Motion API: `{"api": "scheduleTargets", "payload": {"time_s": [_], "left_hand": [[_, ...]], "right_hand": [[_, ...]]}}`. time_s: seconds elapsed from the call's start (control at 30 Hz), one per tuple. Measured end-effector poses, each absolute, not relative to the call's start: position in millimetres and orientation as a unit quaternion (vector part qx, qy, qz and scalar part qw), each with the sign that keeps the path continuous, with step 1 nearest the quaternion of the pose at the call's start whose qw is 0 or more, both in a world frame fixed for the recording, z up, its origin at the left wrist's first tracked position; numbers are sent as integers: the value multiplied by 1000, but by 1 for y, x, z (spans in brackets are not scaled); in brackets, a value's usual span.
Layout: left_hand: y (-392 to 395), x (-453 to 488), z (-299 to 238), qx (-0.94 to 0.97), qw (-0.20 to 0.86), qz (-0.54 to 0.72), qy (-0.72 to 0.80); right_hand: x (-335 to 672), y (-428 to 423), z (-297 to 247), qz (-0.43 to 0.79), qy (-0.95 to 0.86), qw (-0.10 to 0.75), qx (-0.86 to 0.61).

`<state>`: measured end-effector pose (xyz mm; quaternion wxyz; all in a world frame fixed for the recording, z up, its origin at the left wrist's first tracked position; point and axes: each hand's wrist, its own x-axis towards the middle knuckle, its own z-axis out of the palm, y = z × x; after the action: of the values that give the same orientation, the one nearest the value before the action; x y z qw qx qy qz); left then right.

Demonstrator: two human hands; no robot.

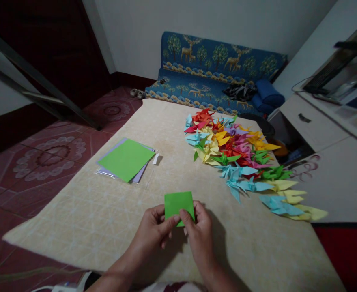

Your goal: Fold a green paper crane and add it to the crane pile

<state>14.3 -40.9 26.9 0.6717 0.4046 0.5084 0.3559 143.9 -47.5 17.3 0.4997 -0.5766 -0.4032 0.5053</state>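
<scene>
A small folded green paper square point(178, 204) is held just above the beige table point(105, 215) near its front edge. My left hand point(152, 229) pinches its lower left part with thumb and fingers. My right hand point(198, 233) pinches its lower right part, thumb on the front face. Both hands are closed on the paper. A stack of flat paper sheets point(126, 159) with a green sheet on top lies to the left, apart from my hands.
A heap of several folded paper cranes point(236, 156) in many colours spreads along the table's right side. A blue patterned couch point(215, 73) stands behind the table. A white cabinet point(327, 134) sits at the right. Red patterned floor tiles point(44, 154) lie to the left.
</scene>
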Motion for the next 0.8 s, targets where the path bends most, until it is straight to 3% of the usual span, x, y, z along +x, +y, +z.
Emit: {"api": "scheduleTargets", "payload": {"time_s": [0.17, 0.3, 0.43, 0.6, 0.8], "left_hand": [[-25, -6, 35, 430, 619, 403, 519], [-15, -13, 50, 543, 546, 373, 518], [-20, -6, 52, 567, 546, 333, 520], [-26, 0, 46, 606, 500, 334, 521], [-7, -17, 38, 646, 311, 390, 578]], "right_hand": [[146, -48, 25, 529, -444, 453, -564], [150, -43, 40, 536, -524, 364, -553], [152, -45, 45, 528, -558, 327, -550], [155, -53, 44, 540, -591, 333, -498], [163, -65, 41, 508, -595, 355, -511]]}}
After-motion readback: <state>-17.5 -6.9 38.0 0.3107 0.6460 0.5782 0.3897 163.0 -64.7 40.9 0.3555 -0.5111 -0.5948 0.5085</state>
